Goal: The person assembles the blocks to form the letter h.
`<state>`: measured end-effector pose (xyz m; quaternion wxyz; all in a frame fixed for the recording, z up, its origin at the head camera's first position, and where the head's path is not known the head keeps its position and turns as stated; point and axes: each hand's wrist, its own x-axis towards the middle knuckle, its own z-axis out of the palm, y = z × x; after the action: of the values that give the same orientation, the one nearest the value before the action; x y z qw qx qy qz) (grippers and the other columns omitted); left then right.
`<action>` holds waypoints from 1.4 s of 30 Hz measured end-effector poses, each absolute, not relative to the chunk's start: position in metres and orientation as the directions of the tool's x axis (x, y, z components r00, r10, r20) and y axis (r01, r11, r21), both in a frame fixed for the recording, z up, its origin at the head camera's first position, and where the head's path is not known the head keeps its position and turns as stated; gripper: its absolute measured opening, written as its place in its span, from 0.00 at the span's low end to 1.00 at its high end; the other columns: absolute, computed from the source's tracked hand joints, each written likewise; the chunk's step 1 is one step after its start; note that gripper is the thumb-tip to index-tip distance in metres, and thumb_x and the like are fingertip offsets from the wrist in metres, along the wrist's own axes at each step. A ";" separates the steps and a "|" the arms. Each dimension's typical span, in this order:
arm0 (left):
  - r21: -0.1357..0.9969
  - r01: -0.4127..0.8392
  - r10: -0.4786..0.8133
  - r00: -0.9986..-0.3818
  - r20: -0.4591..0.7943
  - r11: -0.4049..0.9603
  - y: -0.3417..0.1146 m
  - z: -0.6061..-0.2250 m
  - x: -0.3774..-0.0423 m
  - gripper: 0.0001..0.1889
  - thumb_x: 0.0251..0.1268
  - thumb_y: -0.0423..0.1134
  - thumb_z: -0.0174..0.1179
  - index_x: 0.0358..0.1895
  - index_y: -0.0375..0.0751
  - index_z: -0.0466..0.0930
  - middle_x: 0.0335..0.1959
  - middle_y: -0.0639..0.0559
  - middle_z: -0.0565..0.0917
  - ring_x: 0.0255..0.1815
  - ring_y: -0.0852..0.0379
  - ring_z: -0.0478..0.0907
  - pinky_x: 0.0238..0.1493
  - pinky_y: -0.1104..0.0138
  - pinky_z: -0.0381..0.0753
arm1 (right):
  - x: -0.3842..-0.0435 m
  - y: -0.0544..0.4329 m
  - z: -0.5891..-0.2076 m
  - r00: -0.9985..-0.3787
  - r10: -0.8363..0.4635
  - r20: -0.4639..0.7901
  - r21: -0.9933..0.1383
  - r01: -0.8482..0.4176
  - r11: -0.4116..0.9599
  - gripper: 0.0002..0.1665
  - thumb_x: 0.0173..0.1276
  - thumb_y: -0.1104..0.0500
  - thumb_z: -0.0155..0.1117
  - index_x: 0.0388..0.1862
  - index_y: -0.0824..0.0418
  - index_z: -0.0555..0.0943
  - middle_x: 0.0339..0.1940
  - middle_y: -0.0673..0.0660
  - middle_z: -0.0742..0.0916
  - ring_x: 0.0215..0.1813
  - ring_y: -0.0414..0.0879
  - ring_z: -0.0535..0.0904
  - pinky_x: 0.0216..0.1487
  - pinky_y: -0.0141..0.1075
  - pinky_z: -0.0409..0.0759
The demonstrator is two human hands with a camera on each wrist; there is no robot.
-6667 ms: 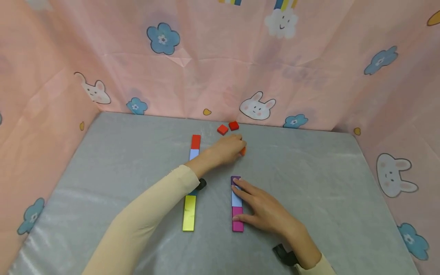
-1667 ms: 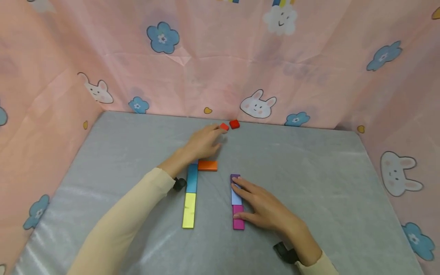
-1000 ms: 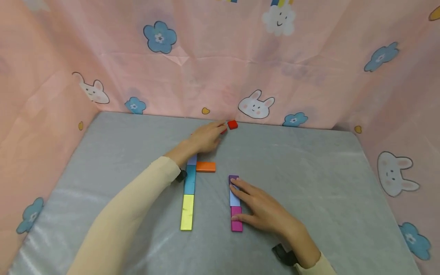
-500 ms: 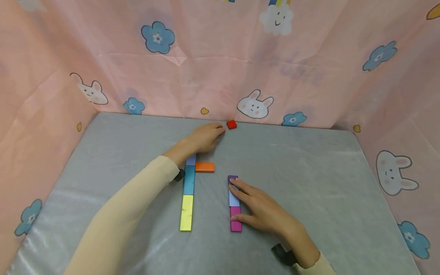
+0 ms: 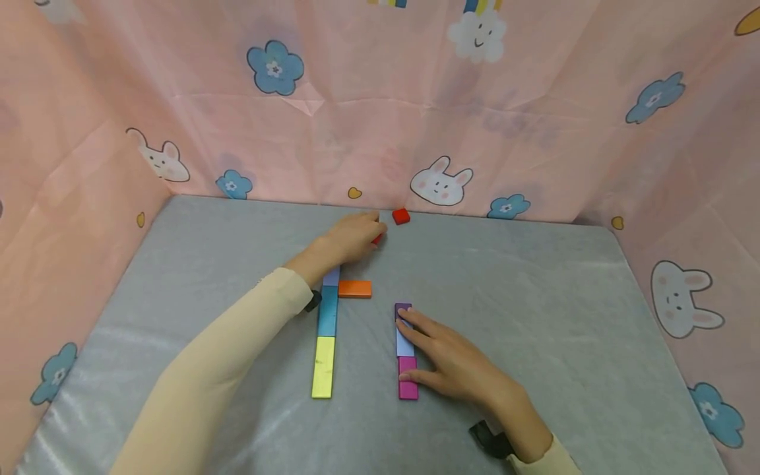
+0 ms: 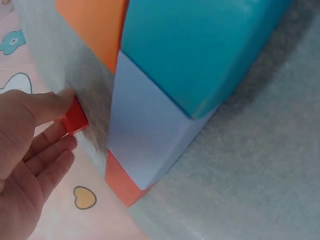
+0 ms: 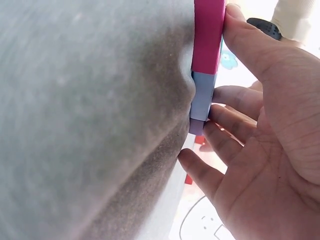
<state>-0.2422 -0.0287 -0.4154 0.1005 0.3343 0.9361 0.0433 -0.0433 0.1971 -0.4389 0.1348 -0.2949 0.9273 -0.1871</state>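
My left hand [image 5: 350,239] pinches a small red block [image 6: 76,118] between thumb and fingertips, just above or on the grey cloth near the back; which, I cannot tell. Under its wrist runs a row of flat blocks: yellow [image 5: 323,367], teal [image 5: 328,311], light blue [image 6: 142,120] and red [image 6: 122,180], its far end hidden in the head view. An orange block [image 5: 355,289] lies crosswise against the row's right side. My right hand [image 5: 460,363] rests its extended fingers and thumb on a second row: purple [image 5: 403,307], pale blue [image 5: 404,343] and magenta [image 5: 408,379].
Another red block [image 5: 400,216] lies by the back edge of the grey-covered table [image 5: 534,297], right of my left hand. A pink printed curtain [image 5: 356,132] rises behind and along both sides.
The orange block, held by my left hand earlier, now lies against the left row. My left hand has since grasped a red block near the back and drawn it slightly nearer. My right hand stays put.
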 end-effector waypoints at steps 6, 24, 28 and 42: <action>0.160 0.613 0.633 -0.758 -0.155 0.774 -0.031 -0.415 -0.240 0.08 0.77 0.34 0.62 0.53 0.39 0.87 0.53 0.42 0.83 0.50 0.46 0.82 0.61 0.57 0.86 | -0.044 0.196 -0.439 -0.786 -0.600 -0.146 -0.432 -0.495 0.753 0.51 0.69 0.37 0.73 0.84 0.57 0.66 0.86 0.58 0.67 0.84 0.58 0.68 0.78 0.58 0.74; 0.234 0.623 0.659 -0.740 -0.133 0.746 -0.038 -0.418 -0.227 0.16 0.77 0.43 0.65 0.60 0.41 0.86 0.51 0.45 0.86 0.49 0.49 0.81 0.56 0.60 0.86 | -0.044 0.196 -0.438 -0.786 -0.602 -0.138 -0.435 -0.498 0.750 0.51 0.69 0.38 0.74 0.83 0.58 0.67 0.86 0.59 0.69 0.83 0.59 0.69 0.78 0.57 0.75; 0.262 0.622 0.665 -0.737 -0.125 0.738 -0.037 -0.417 -0.221 0.16 0.78 0.42 0.64 0.61 0.40 0.85 0.53 0.45 0.88 0.50 0.48 0.81 0.59 0.58 0.86 | -0.043 0.198 -0.439 -0.790 -0.598 -0.135 -0.436 -0.495 0.752 0.51 0.69 0.38 0.74 0.83 0.58 0.68 0.86 0.59 0.68 0.84 0.58 0.69 0.78 0.57 0.75; 0.312 0.664 0.709 -0.704 -0.043 0.679 -0.032 -0.413 -0.193 0.18 0.74 0.40 0.68 0.61 0.37 0.86 0.55 0.44 0.90 0.55 0.47 0.85 0.63 0.56 0.87 | -0.042 0.200 -0.441 -0.792 -0.600 -0.111 -0.432 -0.505 0.747 0.51 0.69 0.38 0.74 0.83 0.57 0.67 0.86 0.57 0.69 0.84 0.57 0.69 0.78 0.56 0.75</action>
<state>-0.1930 -0.0319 -0.4125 0.0805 0.3760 0.9128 0.1378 -0.0424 0.1996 -0.4406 0.1223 -0.2982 0.9266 -0.1938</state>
